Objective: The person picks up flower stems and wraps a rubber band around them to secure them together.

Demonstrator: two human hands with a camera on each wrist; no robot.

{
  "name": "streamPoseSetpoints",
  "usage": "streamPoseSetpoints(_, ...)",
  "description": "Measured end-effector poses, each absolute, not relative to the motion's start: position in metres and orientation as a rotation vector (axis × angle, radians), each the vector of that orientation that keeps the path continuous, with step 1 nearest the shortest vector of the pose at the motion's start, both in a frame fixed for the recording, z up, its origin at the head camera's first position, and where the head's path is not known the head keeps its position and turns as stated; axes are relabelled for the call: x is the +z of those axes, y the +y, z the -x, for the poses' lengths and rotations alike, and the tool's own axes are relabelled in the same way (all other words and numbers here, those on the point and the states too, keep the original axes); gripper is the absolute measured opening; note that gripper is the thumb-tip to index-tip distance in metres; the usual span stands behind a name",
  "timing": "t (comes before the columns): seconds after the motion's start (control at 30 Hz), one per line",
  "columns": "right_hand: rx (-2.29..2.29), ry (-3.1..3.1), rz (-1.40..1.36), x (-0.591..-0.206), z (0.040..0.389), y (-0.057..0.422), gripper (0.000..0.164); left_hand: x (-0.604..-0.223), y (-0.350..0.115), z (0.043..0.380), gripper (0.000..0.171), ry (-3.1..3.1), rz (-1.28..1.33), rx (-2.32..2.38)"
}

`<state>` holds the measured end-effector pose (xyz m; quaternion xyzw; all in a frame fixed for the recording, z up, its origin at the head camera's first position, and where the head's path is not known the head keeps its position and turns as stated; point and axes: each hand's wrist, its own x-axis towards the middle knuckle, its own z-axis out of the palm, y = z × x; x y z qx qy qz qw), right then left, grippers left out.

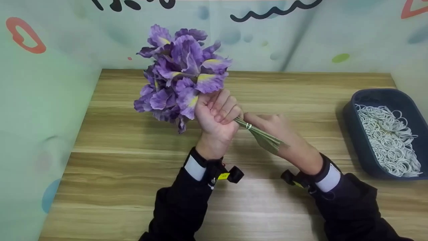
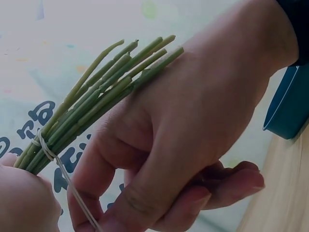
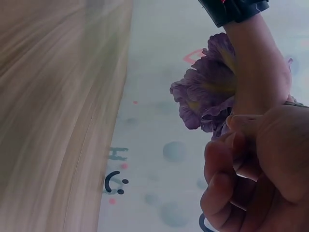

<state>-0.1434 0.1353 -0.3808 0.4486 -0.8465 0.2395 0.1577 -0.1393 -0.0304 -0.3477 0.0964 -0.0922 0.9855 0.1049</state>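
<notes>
A bunch of purple irises [image 1: 184, 72] with yellow streaks is held by my left hand [image 1: 219, 117], whose fingers curl round the stems just below the blooms. The green stems [image 2: 104, 92] stick out past that fist toward the right, their cut ends uneven. Round them loops a white rubber band [image 2: 72, 186], drawn out in a stretched strand. My right hand [image 1: 284, 130] is beside the stems and pinches the far end of this strand, as the left wrist view shows. In the right wrist view, its fingers [image 3: 219, 193] are curled, and the blooms appear beyond.
A dark blue bin [image 1: 356, 144] with many loose white rubber bands [image 1: 391, 144] stands at the right of the wooden table [image 1: 127, 187]. A pale patterned backdrop [image 1: 254, 43] rises behind the table and along its left side.
</notes>
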Motion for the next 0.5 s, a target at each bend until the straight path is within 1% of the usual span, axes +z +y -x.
streamPoseSetpoints(0.17,0.668,-2.407,-1.265,-0.384,0.140,0.132,0.006,-0.346,-0.030,0.139,0.033,-0.291,-0.310,2.919)
streamPoseSetpoints(0.23,0.653,-2.386,-1.248,-0.386,0.138,0.130,0.009,-0.346,-0.030,0.138,0.032,-0.304,-0.320,2.919)
streamPoseSetpoints(0.3,0.643,-2.367,-1.237,-0.388,0.136,0.128,0.016,-0.346,-0.030,0.138,0.031,-0.319,-0.322,2.918)
streamPoseSetpoints(0.4,0.680,-2.405,-1.213,-0.389,0.133,0.123,0.010,-0.346,-0.031,0.138,0.031,-0.336,-0.310,2.922)
streamPoseSetpoints(0.5,0.735,-2.460,-1.206,-0.388,0.130,0.119,0.016,-0.347,-0.033,0.139,0.031,-0.337,-0.320,2.943)
